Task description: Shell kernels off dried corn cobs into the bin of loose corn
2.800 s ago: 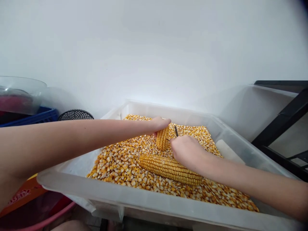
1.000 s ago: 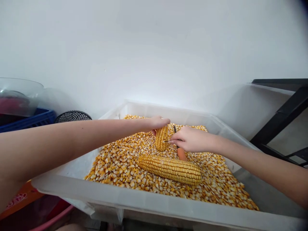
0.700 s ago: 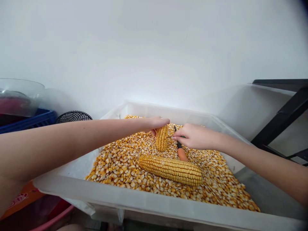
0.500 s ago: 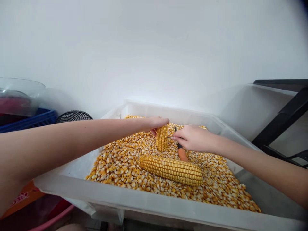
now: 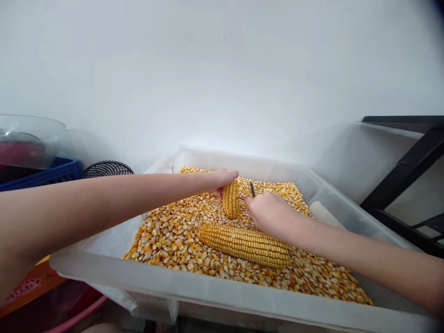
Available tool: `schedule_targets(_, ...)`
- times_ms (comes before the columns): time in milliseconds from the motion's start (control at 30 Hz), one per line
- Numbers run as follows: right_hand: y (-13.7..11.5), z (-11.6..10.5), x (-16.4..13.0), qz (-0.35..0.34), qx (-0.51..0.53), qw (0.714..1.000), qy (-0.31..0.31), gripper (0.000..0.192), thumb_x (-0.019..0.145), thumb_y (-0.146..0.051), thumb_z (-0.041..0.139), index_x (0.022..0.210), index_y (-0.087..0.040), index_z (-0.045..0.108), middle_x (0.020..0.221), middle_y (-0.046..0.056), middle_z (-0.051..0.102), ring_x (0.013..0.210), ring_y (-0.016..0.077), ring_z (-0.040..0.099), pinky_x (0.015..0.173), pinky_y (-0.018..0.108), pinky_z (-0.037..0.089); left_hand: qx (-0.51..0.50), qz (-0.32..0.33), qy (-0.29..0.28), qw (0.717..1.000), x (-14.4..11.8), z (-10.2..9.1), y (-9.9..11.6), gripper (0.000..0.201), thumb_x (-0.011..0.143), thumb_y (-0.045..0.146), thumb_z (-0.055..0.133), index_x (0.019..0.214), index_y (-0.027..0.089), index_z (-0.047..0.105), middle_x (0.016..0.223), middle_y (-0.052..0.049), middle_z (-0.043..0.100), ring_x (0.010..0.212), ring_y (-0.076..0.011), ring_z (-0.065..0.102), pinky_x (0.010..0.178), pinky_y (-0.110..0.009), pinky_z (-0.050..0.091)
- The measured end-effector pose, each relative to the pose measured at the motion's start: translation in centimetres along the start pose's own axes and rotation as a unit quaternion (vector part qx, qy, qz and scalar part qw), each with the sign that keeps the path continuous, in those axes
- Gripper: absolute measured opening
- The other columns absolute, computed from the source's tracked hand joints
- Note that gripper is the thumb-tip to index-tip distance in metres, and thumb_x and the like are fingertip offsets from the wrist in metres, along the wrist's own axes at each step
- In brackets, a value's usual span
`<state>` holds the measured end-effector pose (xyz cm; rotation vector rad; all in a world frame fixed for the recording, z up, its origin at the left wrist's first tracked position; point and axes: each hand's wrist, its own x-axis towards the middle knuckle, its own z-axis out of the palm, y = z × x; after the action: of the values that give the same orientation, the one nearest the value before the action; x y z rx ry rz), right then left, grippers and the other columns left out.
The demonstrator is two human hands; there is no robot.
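Note:
My left hand (image 5: 224, 178) grips the top of a corn cob (image 5: 231, 200) that stands upright on loose kernels (image 5: 173, 236) in a translucent plastic tub (image 5: 194, 286). My right hand (image 5: 268, 213) is closed around a thin dark tool (image 5: 252, 188), its tip pressed against the right side of the upright cob. The tool's handle is hidden under this hand. A second, whole corn cob (image 5: 244, 244) lies on the kernels just in front of both hands.
A white wall rises behind the tub. A blue crate (image 5: 45, 170), a clear bowl (image 5: 27, 138) and a black mesh item (image 5: 107, 169) sit at the left. A black metal frame (image 5: 405, 175) stands at the right. Red and orange items (image 5: 31, 286) lie below left.
My right hand has dropped lower and turned, now covering the orange handle that showed earlier. The left hand and upright cob stay in place.

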<state>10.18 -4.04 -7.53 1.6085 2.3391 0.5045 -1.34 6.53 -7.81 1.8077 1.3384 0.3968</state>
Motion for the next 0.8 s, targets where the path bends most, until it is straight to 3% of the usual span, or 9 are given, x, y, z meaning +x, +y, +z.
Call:
schedule_targets(100,0.3,0.2,0.1,-0.029,-0.016,0.999,0.001,0.024,0.073,-0.013,0.043,0.092,-0.009,0.059,0.071,0.014,0.064,0.073,0.0217,0.061,0.061,0.028,0.040,0.003,0.007,0.003,1.000,0.0,0.1,0.0,0.031,0.076,0.034,0.034,0.086,0.009,0.048,0.089,-0.014,0.059,0.066,-0.0212,0.062,0.049,-0.029,0.051)
schedule_targets(267,0.1,0.0,0.1,0.002,0.035,0.999,0.004,0.024,0.078,-0.017,0.037,0.078,-0.013,0.061,0.073,0.013,0.065,0.068,0.0213,0.061,0.056,0.027,0.038,0.062,0.024,0.021,0.998,0.3,0.5,0.1,0.035,0.075,0.039,0.033,0.086,0.010,0.050,0.087,-0.014,0.060,0.063,-0.0210,0.062,0.047,-0.028,0.049)
schedule_targets(467,0.7,-0.2,0.4,-0.022,0.055,0.998,-0.008,0.025,0.076,-0.018,0.038,0.073,-0.013,0.062,0.069,0.011,0.065,0.061,0.0187,0.059,0.052,0.026,0.034,0.106,0.051,0.039,0.992,0.0,1.0,0.3,0.036,0.075,0.040,0.032,0.083,0.012,0.052,0.079,-0.010,0.061,0.056,-0.0187,0.059,0.045,-0.028,0.046)
schedule_targets(667,2.9,-0.2,0.6,-0.117,0.139,0.981,-0.062,0.025,0.073,-0.017,0.038,0.057,-0.017,0.057,0.059,0.003,0.063,0.051,0.0114,0.050,0.051,0.023,0.031,0.205,0.214,0.069,0.953,-1.7,1.8,1.1,0.028,0.072,0.037,0.036,0.065,0.017,0.053,0.060,-0.002,0.054,0.063,-0.0171,0.055,0.056,-0.025,0.043)
schedule_targets(800,3.4,-0.1,0.7,-0.132,0.130,0.980,-0.066,0.025,0.074,-0.020,0.039,0.058,-0.017,0.057,0.059,0.002,0.063,0.049,0.0109,0.047,0.049,0.024,0.028,0.198,0.235,0.049,0.950,-1.7,1.7,1.2,0.026,0.072,0.034,0.036,0.066,0.018,0.054,0.059,0.000,0.053,0.059,-0.0141,0.053,0.053,-0.023,0.042)
